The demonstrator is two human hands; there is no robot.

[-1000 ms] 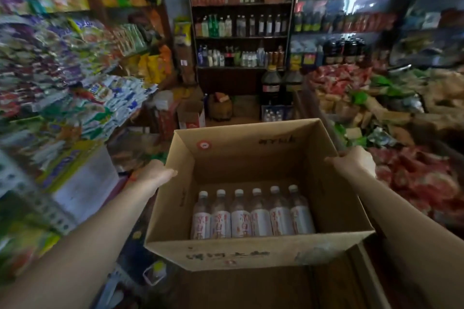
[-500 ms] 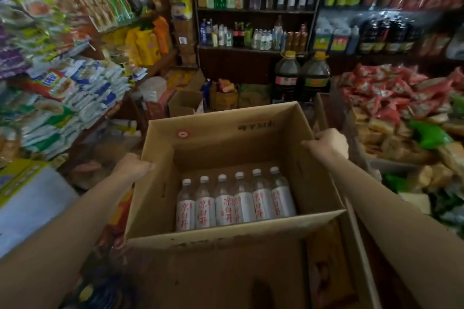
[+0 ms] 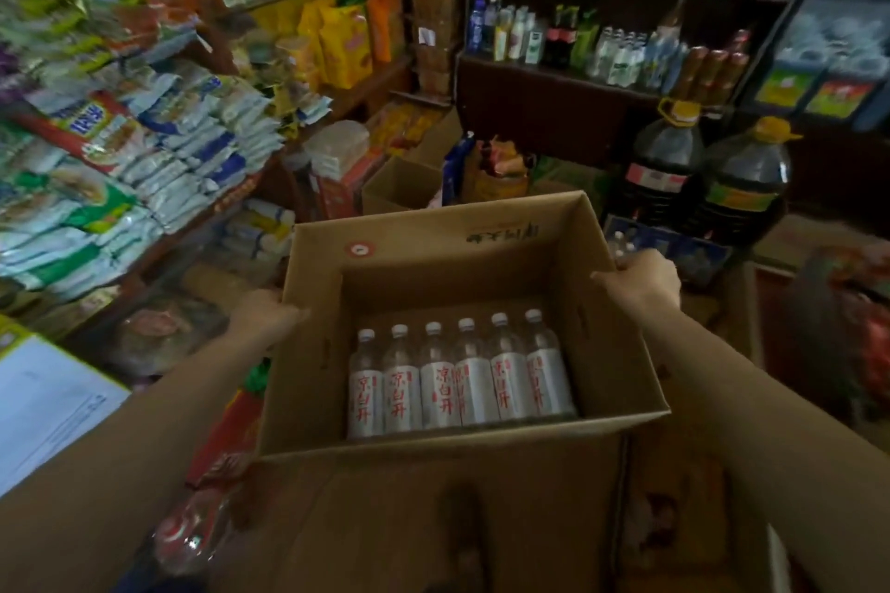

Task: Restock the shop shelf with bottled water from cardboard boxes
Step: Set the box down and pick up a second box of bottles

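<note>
Bottled water (image 3: 461, 383), six in a row, lies at the near end of the open cardboard box (image 3: 621, 352). Left hand (image 3: 267, 313) and right hand (image 3: 643, 277) each clamp a side flap; flaps could buckle, tipping everything before the far shelf (image 3: 554, 75).

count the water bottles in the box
6, lying side by side in one row along the near wall of the cardboard box: bottles. None seem hidden.
</note>
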